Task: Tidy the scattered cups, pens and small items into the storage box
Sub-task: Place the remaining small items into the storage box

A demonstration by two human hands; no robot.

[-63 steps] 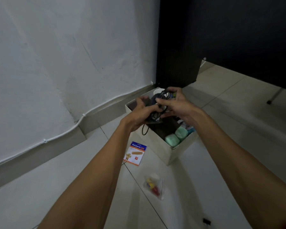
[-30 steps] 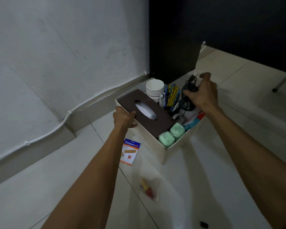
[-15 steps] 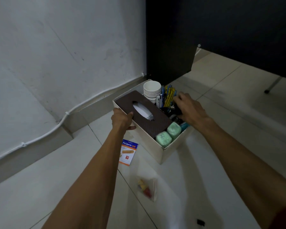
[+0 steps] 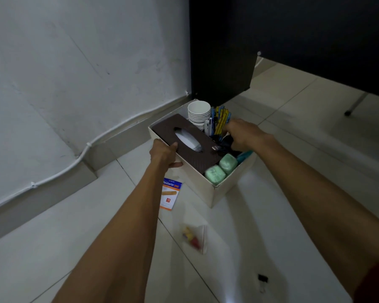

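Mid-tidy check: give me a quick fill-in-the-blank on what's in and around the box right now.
The left hand grips the storage box beside its ____ tissue lid. The right hand reaches into the box near ____ green pouches. The plaster packet lies on the ____, outside the box.
Missing words: brown; two; floor.
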